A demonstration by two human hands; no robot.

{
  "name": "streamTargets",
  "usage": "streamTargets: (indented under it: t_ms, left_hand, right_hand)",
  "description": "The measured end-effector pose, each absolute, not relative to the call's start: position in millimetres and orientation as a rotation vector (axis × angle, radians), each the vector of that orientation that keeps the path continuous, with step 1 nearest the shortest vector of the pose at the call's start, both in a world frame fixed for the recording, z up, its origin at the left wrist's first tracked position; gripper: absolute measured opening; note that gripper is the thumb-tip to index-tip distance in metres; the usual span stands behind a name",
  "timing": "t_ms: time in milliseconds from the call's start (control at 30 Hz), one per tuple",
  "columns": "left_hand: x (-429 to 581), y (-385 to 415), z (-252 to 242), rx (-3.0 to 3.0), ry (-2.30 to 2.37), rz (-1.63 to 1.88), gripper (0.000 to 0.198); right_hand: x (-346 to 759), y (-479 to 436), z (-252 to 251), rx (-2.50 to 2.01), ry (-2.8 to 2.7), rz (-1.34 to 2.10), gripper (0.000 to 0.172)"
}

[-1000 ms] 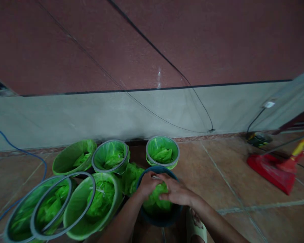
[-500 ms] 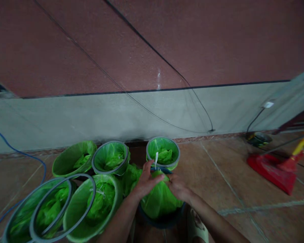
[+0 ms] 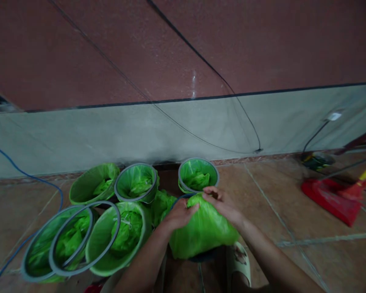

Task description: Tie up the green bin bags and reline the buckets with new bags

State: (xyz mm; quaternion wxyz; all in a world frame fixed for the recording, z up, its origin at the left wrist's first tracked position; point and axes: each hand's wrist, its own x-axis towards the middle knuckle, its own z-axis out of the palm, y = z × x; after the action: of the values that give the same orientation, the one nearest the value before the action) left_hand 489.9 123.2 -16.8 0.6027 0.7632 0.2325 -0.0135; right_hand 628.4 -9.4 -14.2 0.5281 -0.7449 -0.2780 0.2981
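A green plastic bag [image 3: 204, 234] is spread over a dark blue bin [image 3: 208, 255] standing on the floor between my feet. My left hand [image 3: 181, 213] grips the bag's top edge on the left, its thumb pointing across the green film. On the other side my right hand [image 3: 222, 203] has the upper edge between thumb and curled fingers. The bag looks puffed out and hangs past the bin's front, hiding most of it. Just behind my hands stands a bin [image 3: 218, 173] with a grey rim and a green liner.
Several green-lined bins stand to the left, including one with a grey ring rim [image 3: 118, 221] lying across it. A blue cable [image 3: 27, 175] trails at far left. To the right are a red dustpan [image 3: 329, 201] and a dark pot [image 3: 319, 160] by the wall.
A white tie that stood up at the bag's top is out of sight. The bag has widened and now drapes over the bin's front; my right hand has moved up and right.
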Motion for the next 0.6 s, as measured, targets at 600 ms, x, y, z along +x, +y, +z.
streamTargets:
  t_ms: [600]
  left_hand:
    - [495, 117, -27, 1.864, 0.775, 0.143, 0.036]
  right_hand:
    - [606, -18, -35, -2.280, -1.271, 0.722, 0.035]
